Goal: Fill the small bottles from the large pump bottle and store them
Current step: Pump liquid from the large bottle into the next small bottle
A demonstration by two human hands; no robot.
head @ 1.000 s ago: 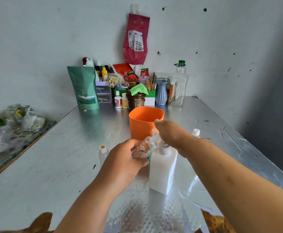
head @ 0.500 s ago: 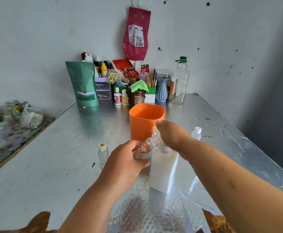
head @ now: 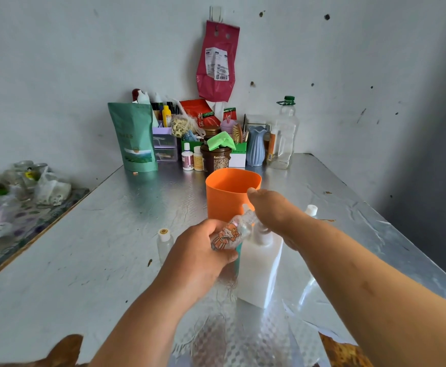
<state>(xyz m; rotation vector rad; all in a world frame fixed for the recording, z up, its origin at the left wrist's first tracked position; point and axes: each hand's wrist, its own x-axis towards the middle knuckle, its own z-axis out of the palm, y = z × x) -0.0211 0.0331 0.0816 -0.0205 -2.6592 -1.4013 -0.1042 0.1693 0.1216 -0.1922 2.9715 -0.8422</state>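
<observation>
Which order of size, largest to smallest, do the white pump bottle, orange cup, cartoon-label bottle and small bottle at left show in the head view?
1. white pump bottle and orange cup: alike; bottle nearer, cup partly hidden, unranked.
2. cartoon-label bottle and small bottle at left: alike, first partly hidden.

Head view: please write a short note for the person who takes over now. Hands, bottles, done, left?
Left hand grips the printed small bottle, tilted, mouth at the pump spout.
Right hand lies on the head of the large pump bottle; fingers hidden.
Two capped small bottles stand on the table, one each side; orange cup behind.
Done: filling seems under way. Left: fill, cap, store all.
</observation>
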